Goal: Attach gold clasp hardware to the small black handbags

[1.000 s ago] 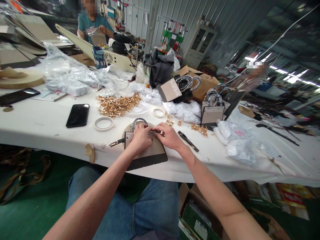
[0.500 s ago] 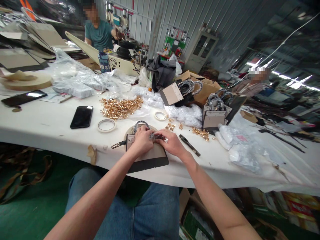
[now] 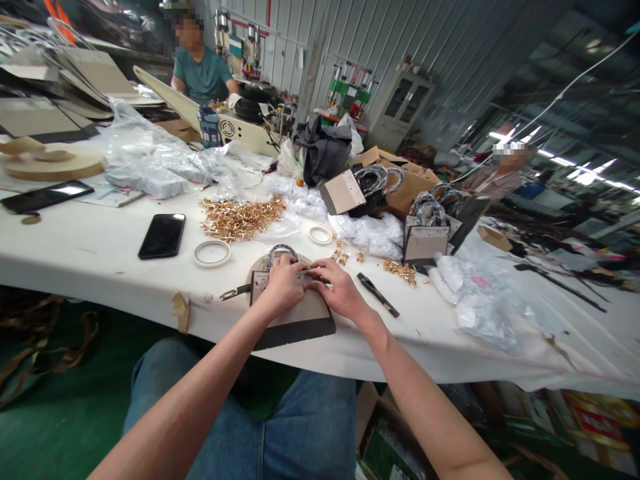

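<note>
A small tan bag (image 3: 300,317) with dark edges lies flat at the near edge of the white table (image 3: 75,250). Its wrapped curved handle (image 3: 279,250) arches at the far end. My left hand (image 3: 281,284) is closed on the bag's top edge by the handle's base. My right hand (image 3: 335,285) is right beside it, fingers curled and pinching at the same spot; what sits between the fingertips is too small to make out. A metal tool (image 3: 234,291) pokes out left of the bag.
Black pliers (image 3: 377,294) lie right of my hands. Two tape rolls (image 3: 212,253), a pile of gold fittings (image 3: 241,216), a black phone (image 3: 161,235), plastic wrap and finished bags (image 3: 425,237) are on the table. A person in teal (image 3: 203,70) works at the far end.
Both hands stay on the bag's top edge with only small finger shifts. My head has tilted slightly, so the scene has shifted in view.
</note>
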Tool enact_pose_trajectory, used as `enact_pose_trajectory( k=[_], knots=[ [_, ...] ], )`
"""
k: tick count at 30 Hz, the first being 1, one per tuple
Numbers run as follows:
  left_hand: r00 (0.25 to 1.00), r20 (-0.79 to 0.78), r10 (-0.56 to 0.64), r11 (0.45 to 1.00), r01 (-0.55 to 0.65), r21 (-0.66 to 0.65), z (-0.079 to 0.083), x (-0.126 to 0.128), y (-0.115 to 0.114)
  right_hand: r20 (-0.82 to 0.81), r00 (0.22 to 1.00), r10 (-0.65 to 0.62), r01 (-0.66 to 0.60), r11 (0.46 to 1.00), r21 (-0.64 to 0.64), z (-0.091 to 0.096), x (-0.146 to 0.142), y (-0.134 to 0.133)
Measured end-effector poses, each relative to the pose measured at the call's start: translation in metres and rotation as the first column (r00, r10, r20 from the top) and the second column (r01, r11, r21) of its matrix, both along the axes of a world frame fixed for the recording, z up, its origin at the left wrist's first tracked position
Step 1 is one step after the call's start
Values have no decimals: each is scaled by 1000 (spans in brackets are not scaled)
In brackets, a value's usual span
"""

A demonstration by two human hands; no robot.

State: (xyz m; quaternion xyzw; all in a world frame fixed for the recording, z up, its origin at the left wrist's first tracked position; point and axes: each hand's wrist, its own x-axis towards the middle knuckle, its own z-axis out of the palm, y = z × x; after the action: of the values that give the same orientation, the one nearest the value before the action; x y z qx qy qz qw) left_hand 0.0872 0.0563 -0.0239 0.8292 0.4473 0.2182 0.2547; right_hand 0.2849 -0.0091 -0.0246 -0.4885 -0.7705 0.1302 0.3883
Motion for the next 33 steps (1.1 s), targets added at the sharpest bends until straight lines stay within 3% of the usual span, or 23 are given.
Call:
enact_pose_trajectory(
  k=[7,10,12,14,16,17,21,29,33],
  knots=[
    [1000,9,-4,1000,4,6,2,-1,-1,76,997,24,-23,1000,-10,8,1,-1],
    [1000,9,-5,1000,5,4,2,-2,-2,22,988,-152,151,988,39,11,19,-7],
    [1000,14,-4,1000,4,-3,2,-2,-2,40,915,-401,398,915,75,9,39,-13],
    [1000,21,2,1000,-2,-16,3,-1,-2,177,756,-630,625,776,89,3,63,-19],
    [1000,25,16,999,-15,-38,4,1,-2,354,611,-708,737,672,73,-7,83,-23],
    [999,25,26,998,-25,-51,4,1,-2,420,579,-698,753,656,54,-13,90,-24],
    [998,14,62,995,-60,-81,6,3,-1,481,607,-633,718,696,9,-30,104,-25],
    [999,-38,-25,999,24,-30,7,-1,8,299,679,-670,700,714,9,-43,111,-40],
    [997,-65,-30,1000,29,-7,8,-2,8,176,786,-593,594,803,56,-40,121,-46]
  ],
)
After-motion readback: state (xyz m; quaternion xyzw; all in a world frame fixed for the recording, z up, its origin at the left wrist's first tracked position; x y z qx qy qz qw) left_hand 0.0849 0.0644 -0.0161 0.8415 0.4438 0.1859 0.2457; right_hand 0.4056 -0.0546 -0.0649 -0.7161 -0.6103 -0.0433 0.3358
